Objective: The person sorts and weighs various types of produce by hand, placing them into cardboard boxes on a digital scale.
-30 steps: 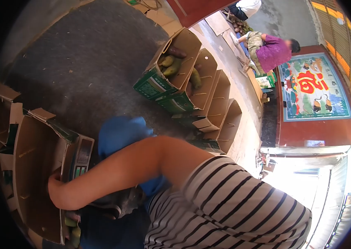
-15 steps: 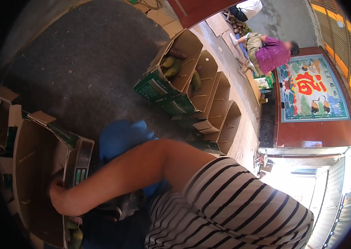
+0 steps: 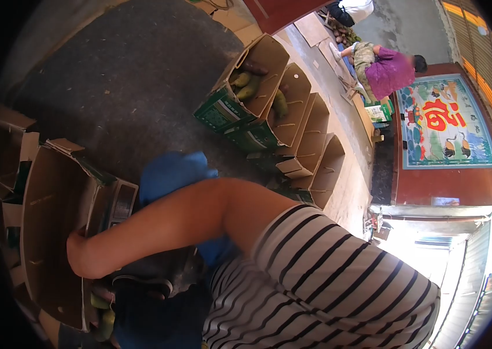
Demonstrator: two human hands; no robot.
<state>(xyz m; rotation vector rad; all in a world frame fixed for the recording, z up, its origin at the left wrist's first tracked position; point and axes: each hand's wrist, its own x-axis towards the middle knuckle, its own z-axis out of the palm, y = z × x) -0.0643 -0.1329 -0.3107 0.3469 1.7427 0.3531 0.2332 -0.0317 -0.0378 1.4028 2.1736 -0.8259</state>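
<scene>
1. Right hand [image 3: 84, 256]: at the open cardboard box [image 3: 54, 232], lower left; wrist bent, fingers tucked behind or inside the near wall. Can't tell if clenched or grasping something.
2. Left hand: out of view, state can't be told.
3. Open box: left side of view, just beside the right forearm; brown inside, flaps up, some green print outside.
4. Panel [image 3: 123, 202]: light frame, dark display, next to the box wall, partly covered by forearm.
5. Produce [image 3: 104, 320]: green pieces, low in view, beside the box's lower end.
6. Blue cloth [image 3: 173, 174]: behind the arm. Dark cloth [image 3: 164, 320] below it.
7. More cartons [image 3: 10, 157]: far left, partly in shadow.
8. Row of four boxes [image 3: 217, 110]: upper middle, side by side on the floor [image 3: 123, 87]. First two hold long green produce, with reddish ones in the first; contents of other two unclear.
9. Person in purple top [image 3: 388, 72]: upper right, bent over, near a produce pile [image 3: 345, 36].
10. Picture panel [image 3: 449, 125]: right, red character and birds, on a red-brown wall.
</scene>
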